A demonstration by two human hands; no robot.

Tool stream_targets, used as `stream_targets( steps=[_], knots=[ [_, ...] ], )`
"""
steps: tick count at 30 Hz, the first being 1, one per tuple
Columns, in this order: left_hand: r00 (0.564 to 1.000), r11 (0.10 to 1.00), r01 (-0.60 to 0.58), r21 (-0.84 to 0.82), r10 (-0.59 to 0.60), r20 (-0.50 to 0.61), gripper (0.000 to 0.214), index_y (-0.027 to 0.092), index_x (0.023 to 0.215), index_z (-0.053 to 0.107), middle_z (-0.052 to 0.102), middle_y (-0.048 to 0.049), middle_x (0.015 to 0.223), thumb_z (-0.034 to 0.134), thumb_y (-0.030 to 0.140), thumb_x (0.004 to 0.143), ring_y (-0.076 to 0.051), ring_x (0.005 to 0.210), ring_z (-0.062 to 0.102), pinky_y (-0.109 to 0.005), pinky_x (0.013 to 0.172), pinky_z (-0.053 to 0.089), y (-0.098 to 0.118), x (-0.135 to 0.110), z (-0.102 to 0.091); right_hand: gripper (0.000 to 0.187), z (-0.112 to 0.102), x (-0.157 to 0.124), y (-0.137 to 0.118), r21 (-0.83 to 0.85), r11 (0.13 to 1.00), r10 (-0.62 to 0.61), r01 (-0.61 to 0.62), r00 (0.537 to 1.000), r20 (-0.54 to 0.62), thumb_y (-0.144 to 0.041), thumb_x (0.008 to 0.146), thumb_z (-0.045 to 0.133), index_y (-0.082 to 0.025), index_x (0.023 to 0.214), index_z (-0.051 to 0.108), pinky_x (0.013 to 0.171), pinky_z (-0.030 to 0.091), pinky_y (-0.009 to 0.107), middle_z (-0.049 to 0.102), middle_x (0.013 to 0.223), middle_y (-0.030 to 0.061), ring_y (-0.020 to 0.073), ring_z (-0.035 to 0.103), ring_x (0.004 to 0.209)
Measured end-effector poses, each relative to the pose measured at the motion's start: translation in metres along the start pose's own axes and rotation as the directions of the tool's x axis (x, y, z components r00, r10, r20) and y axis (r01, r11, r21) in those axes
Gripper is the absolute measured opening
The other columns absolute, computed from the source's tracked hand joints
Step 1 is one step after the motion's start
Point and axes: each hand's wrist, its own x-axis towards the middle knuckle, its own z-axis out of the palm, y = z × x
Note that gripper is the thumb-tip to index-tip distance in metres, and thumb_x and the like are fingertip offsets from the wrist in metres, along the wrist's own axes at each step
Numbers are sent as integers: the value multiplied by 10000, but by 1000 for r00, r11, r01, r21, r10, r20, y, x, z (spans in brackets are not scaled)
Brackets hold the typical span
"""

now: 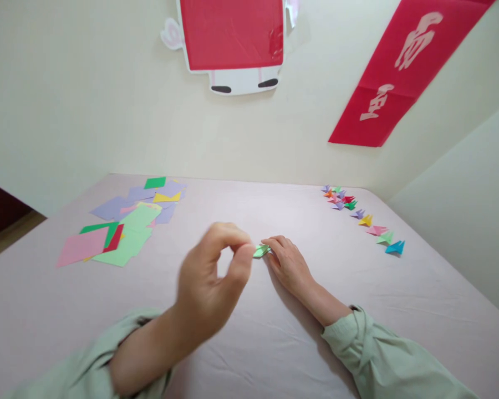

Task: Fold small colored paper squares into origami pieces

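Note:
Slightly blurred and raised closer to the camera, my left hand (214, 277) has thumb and forefinger pressed together in a pinch. A small piece of folded light-green paper (261, 251) shows just right of those fingertips. Whether they touch its left end, or hold anything, I cannot tell. My right hand (289, 263) rests low over the table, thumb and fingertips closed on the paper's right end. The fingers partly cover that end.
Loose coloured paper sheets (135, 221) lie overlapped at the left. Several small folded paper cranes (395, 247) form a line along the right. A pale cloth covers the table (249, 354). Behind it, a wall (120, 111) carries a red banner (399, 72) and a red-and-white cutout (233, 33).

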Motion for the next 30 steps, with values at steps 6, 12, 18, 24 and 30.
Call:
stream_targets(
  steps=[6, 12, 18, 24, 30],
  knots=[
    [878, 944, -26, 330, -136, 459, 139, 204, 974, 583, 600, -52, 1017, 546, 142, 856, -202, 984, 540, -351, 882, 453, -78, -12, 35, 311, 0, 3, 1, 14, 1000, -6, 6, 1000, -13, -47, 860, 481, -205, 1094, 613, 855, 439, 334, 614, 1073, 78, 207, 557, 991],
    [833, 922, -49, 385, -175, 525, 79, 203, 925, 576, 582, -42, 955, 548, 168, 860, -204, 949, 537, -337, 836, 453, -98, -20, 42, 280, 3, 4, 2, -17, 1000, -11, 10, 1000, -12, -60, 851, 524, -223, 1055, 625, 839, 436, 329, 616, 1055, 65, 202, 559, 969],
    [832, 920, -35, 390, -189, 522, 54, 192, 874, 584, 576, -42, 924, 537, 167, 874, -198, 931, 536, -325, 830, 449, -99, -18, 42, 231, 0, 8, -2, -63, 997, -33, 35, 999, 26, -49, 837, 558, -215, 978, 634, 824, 426, 315, 607, 1065, 58, 193, 551, 951],
    [849, 919, -12, 395, -199, 489, 109, 191, 836, 580, 578, -36, 897, 497, 142, 887, -185, 895, 542, -314, 810, 444, -101, -18, 44, 175, -3, 12, -3, -12, 999, -48, 48, 998, 36, -63, 831, 583, -211, 901, 646, 790, 415, 300, 600, 976, 44, 181, 545, 896],
    [866, 898, 35, 438, -246, 435, 104, 195, 793, 538, 565, -18, 842, 504, 145, 877, -172, 823, 542, -296, 752, 433, -103, -20, 45, 84, -1, 27, 5, 134, 991, 6, -16, 997, 77, -141, 846, 608, -195, 791, 640, 724, 402, 268, 567, 857, 16, 150, 538, 793]
  ],
)
